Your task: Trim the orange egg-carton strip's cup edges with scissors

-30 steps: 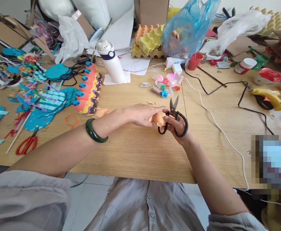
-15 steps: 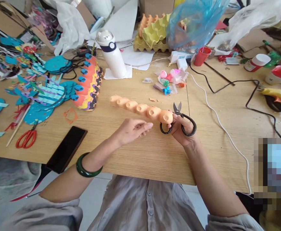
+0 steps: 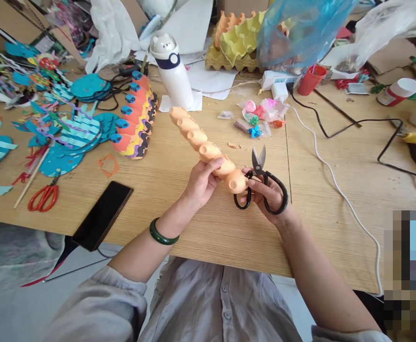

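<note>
A peach-orange egg carton strip (image 3: 209, 151) with a row of cups slants in the air from upper left to lower right. My left hand (image 3: 202, 183) is closed around its lower part, thumb on top. My right hand (image 3: 268, 197) holds black-handled scissors (image 3: 258, 164), their blades parted and pointing up, away from me. The right fingertips touch the strip's near end; how firmly they grip it I cannot tell. The blades are beside the strip, not on it. A painted carton piece (image 3: 136, 118) in orange, yellow and black, with blue tips, stands to the left.
A phone (image 3: 102, 216) and red-handled scissors (image 3: 43, 197) lie at left, near blue paper crafts (image 3: 63, 159). Behind are a white bottle (image 3: 175, 76), egg trays (image 3: 236, 47), a red cup (image 3: 312, 80) and clay bits (image 3: 254, 119). A white cable (image 3: 331, 178) runs down the right side.
My left hand has moved right and taken hold of the strip. The strip's far end has swung up and away, so it slants more steeply. The scissors stay in my right hand.
</note>
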Motion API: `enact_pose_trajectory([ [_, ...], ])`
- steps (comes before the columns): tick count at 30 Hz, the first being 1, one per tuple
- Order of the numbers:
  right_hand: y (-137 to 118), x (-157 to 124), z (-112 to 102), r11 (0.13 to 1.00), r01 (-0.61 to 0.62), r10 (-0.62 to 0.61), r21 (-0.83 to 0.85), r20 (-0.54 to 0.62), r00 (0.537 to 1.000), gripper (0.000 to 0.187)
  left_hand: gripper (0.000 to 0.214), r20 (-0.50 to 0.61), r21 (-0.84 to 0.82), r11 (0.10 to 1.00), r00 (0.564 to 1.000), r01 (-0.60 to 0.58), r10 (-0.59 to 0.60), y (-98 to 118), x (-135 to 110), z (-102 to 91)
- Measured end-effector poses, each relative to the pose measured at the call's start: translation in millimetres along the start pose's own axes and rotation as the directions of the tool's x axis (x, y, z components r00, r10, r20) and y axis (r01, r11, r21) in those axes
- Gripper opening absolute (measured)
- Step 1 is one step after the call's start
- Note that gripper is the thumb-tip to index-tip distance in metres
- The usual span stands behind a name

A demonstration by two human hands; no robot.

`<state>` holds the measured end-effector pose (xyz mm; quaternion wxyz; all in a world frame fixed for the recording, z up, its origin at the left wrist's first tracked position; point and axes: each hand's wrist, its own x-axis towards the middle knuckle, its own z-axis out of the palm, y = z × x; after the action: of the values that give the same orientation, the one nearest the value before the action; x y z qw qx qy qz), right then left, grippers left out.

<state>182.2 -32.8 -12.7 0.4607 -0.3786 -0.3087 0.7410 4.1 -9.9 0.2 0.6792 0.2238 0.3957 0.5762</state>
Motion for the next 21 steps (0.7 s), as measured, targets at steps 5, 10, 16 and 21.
enact_pose_trajectory([
  [5, -9, -7, -2, 0.918, 0.231, -0.279, -0.323, -0.111, 0.954, 0.037, 0.045, 0.02, 0.09, 0.994, 0.998, -0.066, 0.065, 7, 5, -11.1],
  [10, -10, -13, -2, 0.72, 0.268, -0.4, -0.64, -0.067, 0.914, 0.026, 0.049, 0.039, 0.151, 0.981, 0.992, -0.124, 0.12, 11, 11, -21.0],
  [16, 1, -13, -3, 0.11, 0.411, -0.476, -0.905, 0.315, 0.821, 0.04, 0.053, 0.031, 0.159, 0.983, 0.996, -0.092, 0.089, 11, 13, -27.6],
  [21, 1, -13, -2, -0.056, 0.488, -0.447, -0.871, 0.459, 0.768, 0.036, 0.058, 0.012, 0.126, 0.989, 0.997, -0.073, 0.072, 13, 11, -28.8],
])
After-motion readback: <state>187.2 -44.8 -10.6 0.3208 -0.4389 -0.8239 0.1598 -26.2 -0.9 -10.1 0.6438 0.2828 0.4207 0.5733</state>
